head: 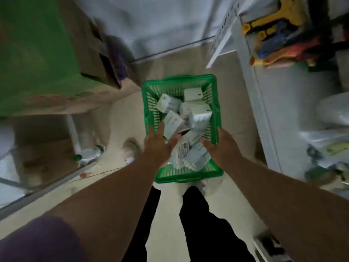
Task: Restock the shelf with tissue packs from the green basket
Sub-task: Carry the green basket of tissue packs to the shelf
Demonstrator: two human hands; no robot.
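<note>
A green plastic basket (175,85) stands on the tiled floor in front of my feet, holding several white tissue packs (200,118). My left hand (158,143) hovers over the basket's near left side with fingers spread, touching or just above a pack. My right hand (220,143) reaches in at the right wall, fingers curled down toward the packs; its fingertips are hidden, so a grasp is not visible. White shelving (272,103) with bagged goods runs along the right.
A large green and brown carton (41,59) sits at the left. A clear bottle with a green cap (88,154) lies on the floor beside a metal rail. Colourful toys (279,35) hang at the upper right. The picture is motion-blurred.
</note>
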